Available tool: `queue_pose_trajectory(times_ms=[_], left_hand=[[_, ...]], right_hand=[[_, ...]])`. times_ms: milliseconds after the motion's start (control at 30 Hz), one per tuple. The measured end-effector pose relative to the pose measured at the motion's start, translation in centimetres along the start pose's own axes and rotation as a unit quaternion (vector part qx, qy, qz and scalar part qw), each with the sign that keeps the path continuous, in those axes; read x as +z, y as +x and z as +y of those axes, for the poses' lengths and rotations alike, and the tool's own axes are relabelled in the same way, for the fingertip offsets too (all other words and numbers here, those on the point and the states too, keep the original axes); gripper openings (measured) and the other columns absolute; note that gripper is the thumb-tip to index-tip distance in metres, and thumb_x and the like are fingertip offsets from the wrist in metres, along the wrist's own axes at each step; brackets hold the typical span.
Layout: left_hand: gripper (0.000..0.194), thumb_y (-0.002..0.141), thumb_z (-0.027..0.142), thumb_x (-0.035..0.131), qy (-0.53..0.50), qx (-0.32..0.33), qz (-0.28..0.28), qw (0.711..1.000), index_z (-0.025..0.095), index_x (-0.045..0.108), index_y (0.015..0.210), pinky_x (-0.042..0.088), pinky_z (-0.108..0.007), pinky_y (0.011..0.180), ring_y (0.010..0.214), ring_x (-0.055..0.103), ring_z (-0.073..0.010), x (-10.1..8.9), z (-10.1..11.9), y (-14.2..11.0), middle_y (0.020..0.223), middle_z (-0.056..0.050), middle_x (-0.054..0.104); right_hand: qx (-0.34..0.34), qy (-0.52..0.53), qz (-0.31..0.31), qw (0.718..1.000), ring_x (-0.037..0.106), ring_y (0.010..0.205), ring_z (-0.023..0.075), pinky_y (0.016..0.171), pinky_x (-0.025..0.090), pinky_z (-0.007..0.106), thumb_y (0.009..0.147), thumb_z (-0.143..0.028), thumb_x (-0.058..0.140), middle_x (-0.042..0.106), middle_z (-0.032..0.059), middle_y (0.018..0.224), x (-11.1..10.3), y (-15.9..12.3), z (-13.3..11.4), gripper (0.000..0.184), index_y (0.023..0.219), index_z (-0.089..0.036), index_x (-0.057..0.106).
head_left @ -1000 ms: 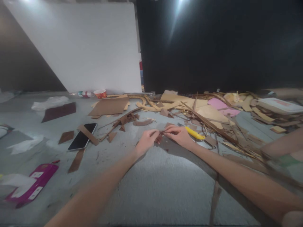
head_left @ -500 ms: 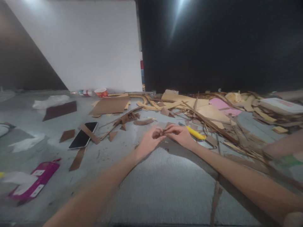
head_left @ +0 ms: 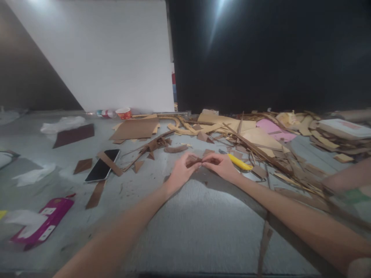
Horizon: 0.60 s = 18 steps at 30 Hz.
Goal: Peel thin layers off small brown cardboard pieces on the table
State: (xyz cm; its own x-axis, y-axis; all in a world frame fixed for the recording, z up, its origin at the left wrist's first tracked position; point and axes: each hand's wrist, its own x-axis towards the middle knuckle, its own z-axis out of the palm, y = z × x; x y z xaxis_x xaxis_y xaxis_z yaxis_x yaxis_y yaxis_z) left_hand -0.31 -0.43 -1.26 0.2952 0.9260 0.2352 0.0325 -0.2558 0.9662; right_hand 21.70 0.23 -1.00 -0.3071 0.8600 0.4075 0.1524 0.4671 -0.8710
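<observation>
My left hand (head_left: 184, 168) and my right hand (head_left: 219, 165) meet fingertip to fingertip over the middle of the grey table (head_left: 197, 231). Both are closed in a pinch on a small brown strip (head_left: 198, 159), which looks like leather or card and is mostly hidden by the fingers. Just right of my right hand lies a yellow-handled cutter (head_left: 240, 162). Beyond my left hand rests a curved brown piece (head_left: 176, 149), with small brown scraps (head_left: 138, 166) to its left.
A phone (head_left: 101, 168) with a brown strip across it lies left, near a magenta case (head_left: 49, 220). Brown sheets (head_left: 136, 129), a pink sheet (head_left: 274, 129) and long offcuts (head_left: 255, 144) cover the back and right. A red cup (head_left: 123, 113) stands behind. Another person's arm (head_left: 348, 177) enters at right.
My fingers have shifted slightly around the small brown strip, the fingertips still together. The things on the table lie as before.
</observation>
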Motion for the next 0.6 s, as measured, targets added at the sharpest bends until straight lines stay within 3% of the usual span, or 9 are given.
queue_pose_trajectory(times_ms=[100,300,400,600], left_hand=[[0.051,0.092,0.052,0.081,-0.003,0.004,-0.014,1.000,0.020,0.064,0.128,0.060,-0.034,0.075,0.079,0.075,-0.0207,0.03,0.14,0.11,0.098,-0.007,0.078],[0.030,0.101,0.046,0.071,0.120,0.056,-0.010,0.991,0.024,0.078,0.121,0.058,-0.039,0.097,0.113,0.075,-0.0278,-0.17,0.75,0.04,0.125,-0.011,0.080],[0.023,0.104,0.042,0.068,0.175,0.071,-0.006,0.982,0.025,0.080,0.114,0.057,-0.038,0.099,0.109,0.076,-0.0260,-0.30,0.94,-0.11,0.119,-0.008,0.082],[0.019,0.105,0.036,0.067,0.212,0.037,-0.011,0.977,0.025,0.077,0.117,0.059,-0.035,0.094,0.099,0.079,-0.0229,-0.46,0.22,-0.23,0.105,-0.004,0.083]], right_hand=[[0.022,0.031,0.009,0.999,0.076,0.088,0.0217,0.082,0.063,0.036,0.089,-0.048,0.087,0.081,0.0050,0.098,0.14,0.01,0.20,0.031,0.106,-0.024,0.078],[0.011,0.054,-0.010,0.998,0.078,0.097,0.0220,0.091,0.063,0.039,0.092,-0.046,0.084,0.082,0.0063,0.105,0.13,0.07,0.37,0.033,0.114,-0.024,0.072],[0.003,0.047,-0.016,0.999,0.078,0.096,0.0219,0.091,0.063,0.038,0.093,-0.046,0.083,0.081,0.0062,0.104,0.11,0.09,0.44,0.033,0.114,-0.024,0.071],[0.004,0.031,-0.022,0.999,0.078,0.096,0.0226,0.091,0.063,0.039,0.094,-0.047,0.081,0.081,0.0059,0.103,0.10,0.06,0.28,0.031,0.114,-0.025,0.071]])
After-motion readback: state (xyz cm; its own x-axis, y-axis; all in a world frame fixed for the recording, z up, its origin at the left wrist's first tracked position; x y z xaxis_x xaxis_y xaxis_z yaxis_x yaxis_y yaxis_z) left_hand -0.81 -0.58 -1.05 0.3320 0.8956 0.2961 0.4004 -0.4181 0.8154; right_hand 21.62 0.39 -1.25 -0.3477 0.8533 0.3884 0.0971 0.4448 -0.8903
